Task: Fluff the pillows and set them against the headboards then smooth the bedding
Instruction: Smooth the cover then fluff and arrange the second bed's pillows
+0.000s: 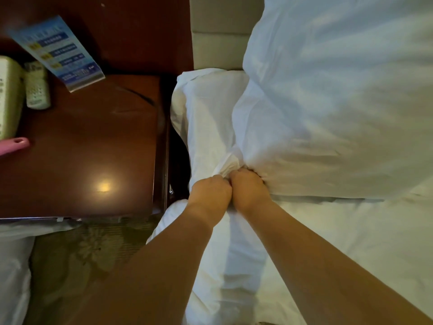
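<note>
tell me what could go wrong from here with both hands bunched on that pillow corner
1. The left hand and right hand clench one corner of the big white pillow; a hard tug may strain the fabric or leave it creased.
2. The pillow sits near the bed edge by the dark wooden nightstand; a swing could knock the blue printed card or the white remote control.
</note>
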Motion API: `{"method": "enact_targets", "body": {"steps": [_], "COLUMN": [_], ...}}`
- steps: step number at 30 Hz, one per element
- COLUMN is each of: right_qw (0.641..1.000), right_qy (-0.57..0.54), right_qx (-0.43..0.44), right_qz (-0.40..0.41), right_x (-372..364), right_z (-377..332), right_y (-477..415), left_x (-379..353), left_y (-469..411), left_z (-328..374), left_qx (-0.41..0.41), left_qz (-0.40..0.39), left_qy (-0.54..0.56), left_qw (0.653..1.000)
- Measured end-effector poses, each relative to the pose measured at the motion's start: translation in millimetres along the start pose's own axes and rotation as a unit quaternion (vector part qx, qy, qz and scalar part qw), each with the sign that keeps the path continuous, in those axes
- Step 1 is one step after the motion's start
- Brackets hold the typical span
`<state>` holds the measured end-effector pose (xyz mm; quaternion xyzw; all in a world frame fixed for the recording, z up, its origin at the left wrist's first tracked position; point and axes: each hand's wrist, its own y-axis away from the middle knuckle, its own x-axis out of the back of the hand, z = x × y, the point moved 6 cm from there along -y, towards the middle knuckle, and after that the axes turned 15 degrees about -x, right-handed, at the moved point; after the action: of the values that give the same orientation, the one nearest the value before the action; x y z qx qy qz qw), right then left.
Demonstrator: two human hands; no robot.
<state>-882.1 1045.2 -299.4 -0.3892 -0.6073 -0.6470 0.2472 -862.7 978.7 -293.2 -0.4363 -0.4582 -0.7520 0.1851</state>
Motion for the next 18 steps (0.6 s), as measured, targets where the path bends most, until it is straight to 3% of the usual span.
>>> {"method": "enact_targets", "body": {"steps": [7, 12, 18], "right_qw": [0.998, 0.988, 0.997], "right_qy": [0.062, 0.144, 0.072], "right_qx": [0.004, 0.056, 0.036], "right_qz": [-0.025, -0.015, 0.010], "right_x": [-11, -27, 5], "right_z": [-8, -16, -6], "right_y": [6, 29, 55], "left_x": [0, -15, 16], "left_y": [10, 34, 53], "left_z": [-7, 2, 8], "left_qx": [-0.023, -0.046, -0.067], "left_qz": [-0.022, -0.018, 0.015], "left_qy": [0.028, 0.040, -0.011], "left_qw": [0.999, 0.998, 0.998]}}
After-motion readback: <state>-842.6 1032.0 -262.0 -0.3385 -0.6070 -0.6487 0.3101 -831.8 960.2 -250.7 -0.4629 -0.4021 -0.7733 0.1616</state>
